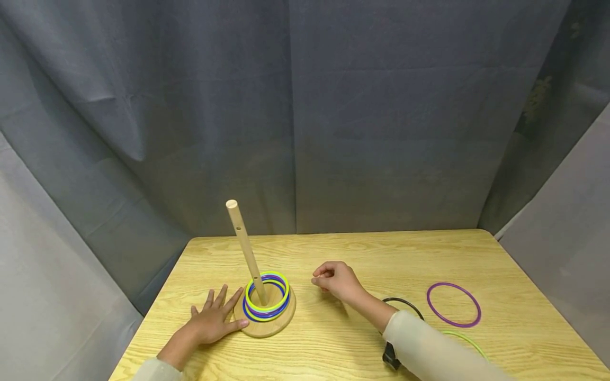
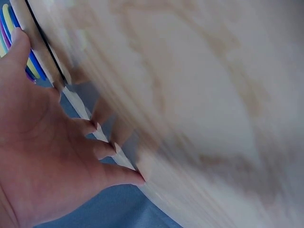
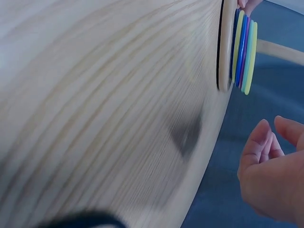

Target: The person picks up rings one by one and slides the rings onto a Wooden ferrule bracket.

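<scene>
A round wooden base (image 1: 259, 331) carries a tilted-looking wooden post (image 1: 245, 246) with several rings (image 1: 267, 316) in yellow-green, blue, purple and pale teal stacked around its foot. My left hand (image 1: 212, 320) lies beside the base with its fingers spread on the table, and its thumb rests on the base's edge. In the left wrist view, the thumb of that hand (image 2: 52, 142) is near the stacked rings. To the right of the base, my right hand (image 1: 340, 283) hovers over the table, fingers loosely bent. The right wrist view shows a gap between its thumb and fingers, with nothing held.
On the right of the wooden table (image 1: 371, 248) lie a purple ring (image 1: 430, 304), a black ring (image 1: 402, 300) and a green ring (image 1: 467, 338), the latter two partly hidden by my right arm. Grey curtains (image 1: 381, 116) stand behind the table.
</scene>
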`<state>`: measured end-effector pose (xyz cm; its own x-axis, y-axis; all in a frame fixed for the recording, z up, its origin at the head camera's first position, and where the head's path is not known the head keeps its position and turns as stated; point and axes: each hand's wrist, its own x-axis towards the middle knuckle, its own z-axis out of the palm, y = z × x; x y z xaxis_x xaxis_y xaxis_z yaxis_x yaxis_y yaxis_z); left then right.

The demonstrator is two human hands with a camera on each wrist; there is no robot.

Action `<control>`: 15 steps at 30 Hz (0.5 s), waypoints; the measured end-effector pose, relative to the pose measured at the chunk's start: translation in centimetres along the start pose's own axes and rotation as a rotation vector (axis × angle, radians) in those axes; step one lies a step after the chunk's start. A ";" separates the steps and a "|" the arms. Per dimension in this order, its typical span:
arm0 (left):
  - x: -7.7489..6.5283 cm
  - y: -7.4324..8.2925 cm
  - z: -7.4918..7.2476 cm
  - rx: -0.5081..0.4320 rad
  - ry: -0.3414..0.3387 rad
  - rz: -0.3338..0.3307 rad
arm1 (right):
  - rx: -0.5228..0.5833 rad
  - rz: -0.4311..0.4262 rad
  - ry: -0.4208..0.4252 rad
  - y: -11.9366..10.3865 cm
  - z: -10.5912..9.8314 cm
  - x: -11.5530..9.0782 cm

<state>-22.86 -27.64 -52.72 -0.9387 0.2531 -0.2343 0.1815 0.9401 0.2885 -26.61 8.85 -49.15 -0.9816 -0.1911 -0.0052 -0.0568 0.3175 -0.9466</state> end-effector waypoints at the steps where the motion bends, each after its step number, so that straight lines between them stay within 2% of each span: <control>1: 0.0 0.0 0.0 0.002 0.003 0.001 | 0.005 0.002 0.000 0.1 -0.4 -0.2; 7: 0.1 0.1 -0.1 0.005 0.008 0.007 | -0.024 -0.006 -0.004 0.8 -3.4 -1.7; 15: 0.1 0.1 0.0 0.003 0.008 0.006 | -0.066 -0.030 -0.030 3.0 -7.0 -3.4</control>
<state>-22.91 -27.57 -52.71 -0.9398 0.2573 -0.2251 0.1883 0.9392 0.2872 -24.77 16.91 -49.72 -0.9735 -0.2285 0.0122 -0.0988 0.3719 -0.9230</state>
